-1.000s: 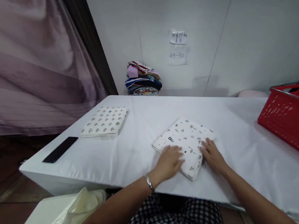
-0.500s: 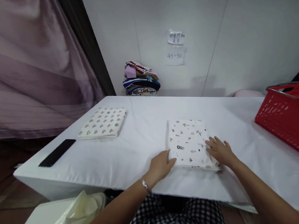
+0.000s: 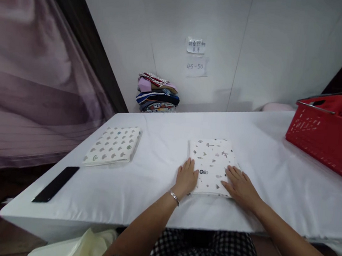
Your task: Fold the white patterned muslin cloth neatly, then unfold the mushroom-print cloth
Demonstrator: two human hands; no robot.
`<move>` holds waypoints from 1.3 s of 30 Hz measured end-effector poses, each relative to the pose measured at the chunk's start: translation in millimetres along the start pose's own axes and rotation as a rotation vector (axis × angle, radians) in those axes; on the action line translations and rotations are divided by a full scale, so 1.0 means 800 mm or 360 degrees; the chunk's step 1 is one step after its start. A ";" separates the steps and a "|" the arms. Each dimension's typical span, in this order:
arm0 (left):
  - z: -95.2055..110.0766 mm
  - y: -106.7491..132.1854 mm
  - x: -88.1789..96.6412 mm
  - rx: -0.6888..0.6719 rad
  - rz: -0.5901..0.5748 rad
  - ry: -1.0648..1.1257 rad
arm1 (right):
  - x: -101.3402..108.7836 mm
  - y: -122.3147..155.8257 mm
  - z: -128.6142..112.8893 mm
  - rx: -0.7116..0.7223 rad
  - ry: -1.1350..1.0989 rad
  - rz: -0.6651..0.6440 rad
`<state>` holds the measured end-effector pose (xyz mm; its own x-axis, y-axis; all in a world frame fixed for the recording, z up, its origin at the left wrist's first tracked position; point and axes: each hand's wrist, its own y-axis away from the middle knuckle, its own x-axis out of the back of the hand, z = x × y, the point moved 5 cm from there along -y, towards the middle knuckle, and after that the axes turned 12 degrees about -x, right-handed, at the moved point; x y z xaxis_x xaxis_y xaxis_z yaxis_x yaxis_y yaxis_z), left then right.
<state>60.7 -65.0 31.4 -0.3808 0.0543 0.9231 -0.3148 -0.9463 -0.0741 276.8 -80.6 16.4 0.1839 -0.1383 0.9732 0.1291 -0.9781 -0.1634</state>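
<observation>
A folded white cloth (image 3: 212, 162) printed with small grey and dark motifs lies flat on the table in front of me. My left hand (image 3: 187, 177) rests along its left edge, fingers stretched out and thumb on the fabric. On the near right part of the cloth lies my right hand (image 3: 241, 187), palm down with its fingers spread, covering that corner. Neither hand grips anything. A second folded white cloth (image 3: 113, 146) with rows of grey tree-like shapes sits apart on the left side of the table.
A black phone-like slab (image 3: 56, 184) lies near the table's left edge. On the right stands a red plastic basket (image 3: 325, 140). A stack of folded fabrics (image 3: 158, 95) rises behind the table by the wall. White cloth covers the table (image 3: 163, 143).
My right hand has moved left and nearer, onto the cloth's near right part. My left hand has slid slightly up along the left edge. The camera view has shifted a little.
</observation>
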 end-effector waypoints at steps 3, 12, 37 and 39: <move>0.002 -0.024 0.015 0.0002 0.0025 -0.0080 | 0.001 0.006 0.001 -0.0076 -0.0028 0.0007; -0.016 -0.094 0.001 0.0000 0.0017 -0.0083 | 0.000 0.004 -0.001 -0.0047 -0.0049 -0.0054; -0.023 -0.148 0.004 -0.0028 0.0028 -0.0226 | -0.029 -0.152 0.021 -0.0131 -0.0002 -0.0063; -0.031 -0.151 -0.003 0.0008 0.0042 -0.0202 | -0.031 -0.153 0.022 -0.0104 -0.0001 -0.0041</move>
<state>78.1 56.9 28.7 -0.2758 -0.0111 0.9611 -0.3017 -0.9484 -0.0975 274.0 44.9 9.6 0.1819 -0.1125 0.9768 0.0701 -0.9894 -0.1270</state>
